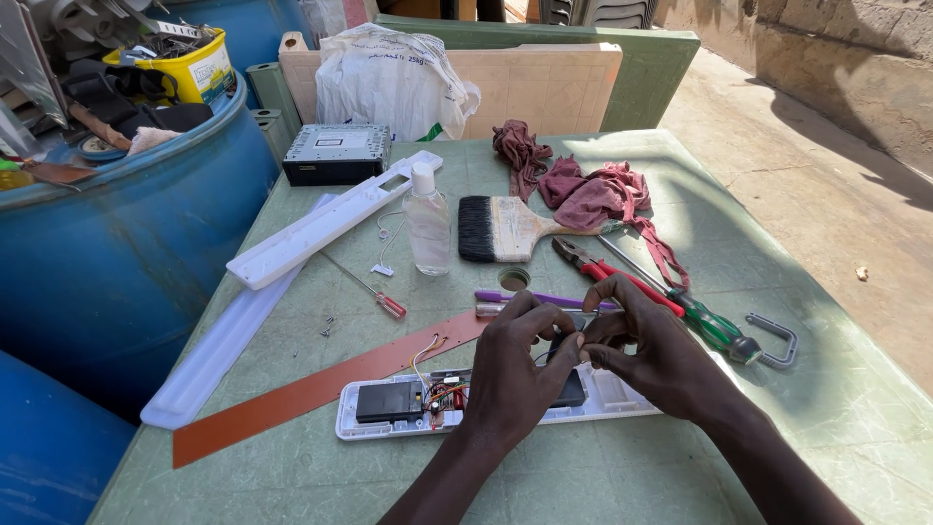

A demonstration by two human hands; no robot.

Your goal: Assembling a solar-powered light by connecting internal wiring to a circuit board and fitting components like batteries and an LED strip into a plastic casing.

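A green tabletop (855, 408) carries the things. Near the front lies an opened white plastic housing (389, 403) with a black block and coloured wires inside, touching a long orange strip (292, 394). Further back lie a red-handled screwdriver (364, 287), a clear bottle (428, 222), a wide paintbrush (510, 229), red-handled pliers (598, 267), a green-handled screwdriver (705, 319), dark red rags (593, 194), two long white covers (321, 224) and a black car radio (336, 154).

Head view — steeply downward, close
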